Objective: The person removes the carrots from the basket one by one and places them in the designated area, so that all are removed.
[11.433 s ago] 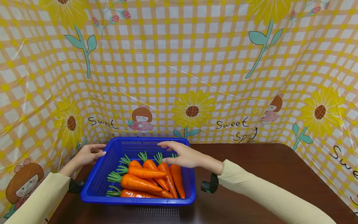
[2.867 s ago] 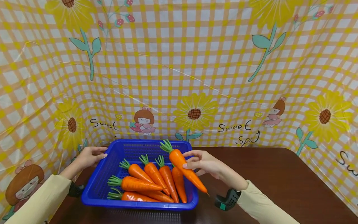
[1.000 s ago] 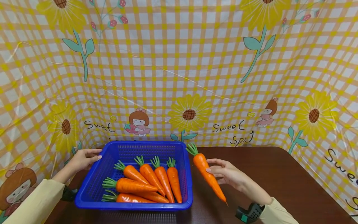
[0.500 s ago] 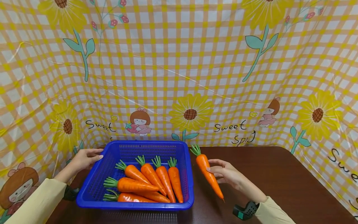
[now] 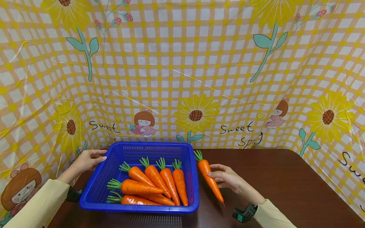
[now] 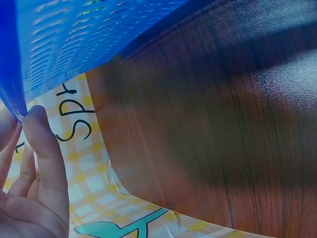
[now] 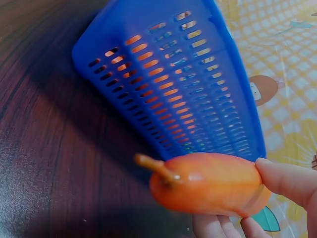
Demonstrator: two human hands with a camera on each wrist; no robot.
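In the head view a blue plastic basket [image 5: 138, 208] stands on the table with several orange carrots [image 5: 139, 187] lying inside, green stalks mostly pointing up or left. My left hand [image 5: 86, 161] pinches the basket's left rim between thumb and fingers; the left wrist view shows that thumb [image 6: 42, 134] against the blue edge. Just outside the basket's right wall, my right hand [image 5: 228, 179] grips one carrot [image 5: 210, 180] around its middle. This carrot's stalks point up and left, its tip down and right. Whether it touches the table cannot be told.
The dark brown wooden table [image 5: 271, 177] stretches out to the right of the basket. A checked cloth [image 5: 182, 63] with sunflowers and cartoon figures hangs at the back and both sides. Each wrist wears a black band [image 5: 244, 213].
My right hand, first over the basket with nothing held, took a carrot from the pile and carried it over the right rim. Lately it has sunk slightly beside the basket. My left hand stays.
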